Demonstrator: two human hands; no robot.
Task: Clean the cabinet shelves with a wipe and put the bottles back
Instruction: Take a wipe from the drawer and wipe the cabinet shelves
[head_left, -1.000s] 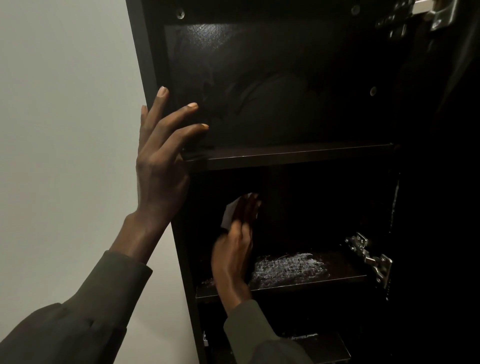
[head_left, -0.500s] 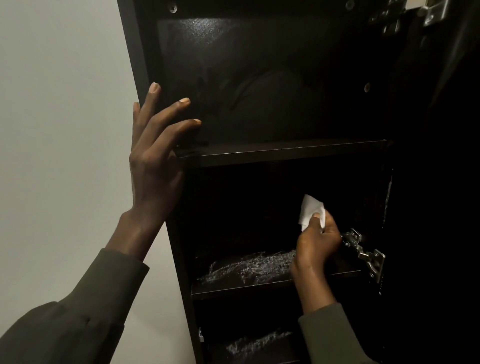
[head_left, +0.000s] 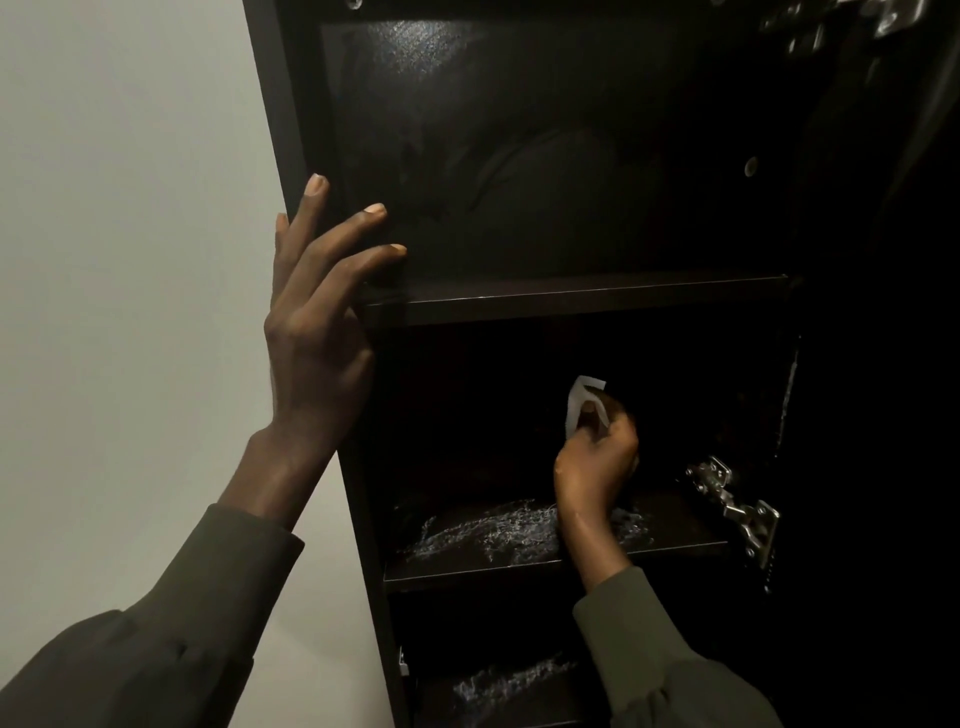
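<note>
A tall dark cabinet (head_left: 280, 104) stands open against a pale wall. My left hand (head_left: 317, 322) rests with straight, spread fingers on the cabinet's left edge, at the level of the upper shelf (head_left: 597, 301). My right hand (head_left: 597, 457) is inside the middle compartment and grips a white wipe (head_left: 579, 402) against the dark back wall. Below it, the middle shelf (head_left: 675, 540) shows whitish wet streaks. A lower shelf (head_left: 509, 686) has similar streaks. No bottles are in view.
A metal door hinge (head_left: 737, 506) juts from the right side wall at the middle shelf's level. More hinge hardware (head_left: 810, 26) sits at the top right. The pale wall (head_left: 130, 260) fills the left of the view.
My right hand swept the wipe from the left of the middle compartment to the right, then back toward its centre. My left hand stayed on the cabinet edge.
</note>
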